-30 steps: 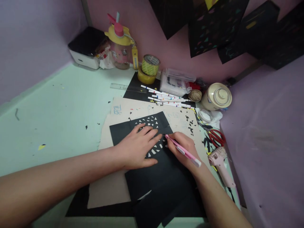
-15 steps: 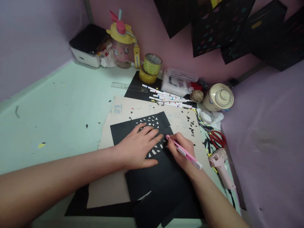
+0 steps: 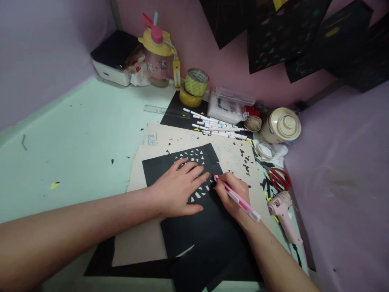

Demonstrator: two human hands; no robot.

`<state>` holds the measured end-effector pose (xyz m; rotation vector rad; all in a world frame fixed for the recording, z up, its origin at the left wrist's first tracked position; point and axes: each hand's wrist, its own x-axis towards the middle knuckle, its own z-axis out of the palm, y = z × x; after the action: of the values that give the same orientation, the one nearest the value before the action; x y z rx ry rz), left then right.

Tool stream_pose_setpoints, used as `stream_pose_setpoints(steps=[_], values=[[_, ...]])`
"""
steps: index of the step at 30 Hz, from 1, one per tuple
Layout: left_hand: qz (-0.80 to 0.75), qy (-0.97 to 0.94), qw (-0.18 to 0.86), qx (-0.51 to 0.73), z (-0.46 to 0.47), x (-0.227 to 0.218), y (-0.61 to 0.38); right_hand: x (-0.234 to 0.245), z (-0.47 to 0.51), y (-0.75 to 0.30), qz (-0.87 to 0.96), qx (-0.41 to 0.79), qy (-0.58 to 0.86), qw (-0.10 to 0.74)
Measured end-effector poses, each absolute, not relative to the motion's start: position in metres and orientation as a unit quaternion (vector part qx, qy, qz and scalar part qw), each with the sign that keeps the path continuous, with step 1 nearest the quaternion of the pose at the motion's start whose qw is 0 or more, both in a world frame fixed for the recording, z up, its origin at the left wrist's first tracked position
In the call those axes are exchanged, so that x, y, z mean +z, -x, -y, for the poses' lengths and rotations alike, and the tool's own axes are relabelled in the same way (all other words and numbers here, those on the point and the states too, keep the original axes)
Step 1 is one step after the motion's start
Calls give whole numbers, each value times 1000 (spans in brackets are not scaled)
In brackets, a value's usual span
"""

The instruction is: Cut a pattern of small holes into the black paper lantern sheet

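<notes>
Black paper (image 3: 194, 227) with small cut-out shapes lies on a pale cardboard sheet (image 3: 138, 235). My left hand (image 3: 179, 188) rests flat across the paper with its fingers spread, covering part of the cut-outs. In my right hand (image 3: 232, 190) is a pink craft knife (image 3: 238, 199), gripped like a pen. Its tip meets the paper just right of my left fingertips; the blade itself is too small to make out. Tiny black scraps (image 3: 245, 162) are scattered on the cardboard to the right.
White marker-like sticks (image 3: 217, 125) and a clear ruler (image 3: 165, 111) lie behind the cardboard. Tape rolls (image 3: 194, 87), a plastic box (image 3: 229, 106) and a drinking bottle (image 3: 158, 61) line the wall. On the right are red-handled scissors (image 3: 280, 179), a glue gun (image 3: 284, 215) and a lidded jar (image 3: 282, 125).
The knife tip has shifted very slightly down on the paper. My left hand keeps its place on the sheet, and the whole view has drifted a little.
</notes>
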<state>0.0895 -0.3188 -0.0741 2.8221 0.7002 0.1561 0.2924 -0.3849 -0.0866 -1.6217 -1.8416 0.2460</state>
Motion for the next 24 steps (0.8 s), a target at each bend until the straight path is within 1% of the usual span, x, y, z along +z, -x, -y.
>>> stream_pose_setpoints(steps=[6, 12, 18, 24], values=[[-239, -963, 112, 51, 319, -73, -90, -87, 386, -292, 701, 83, 626, 332], [-238, -964, 110, 52, 319, -74, -89, -89, 385, -292, 693, 110, 620, 350], [-236, -964, 110, 56, 319, -75, -89, -90, 386, -294, 699, 106, 624, 333], [-238, -964, 109, 55, 319, -75, -89, -89, 386, -293, 688, 114, 628, 344]])
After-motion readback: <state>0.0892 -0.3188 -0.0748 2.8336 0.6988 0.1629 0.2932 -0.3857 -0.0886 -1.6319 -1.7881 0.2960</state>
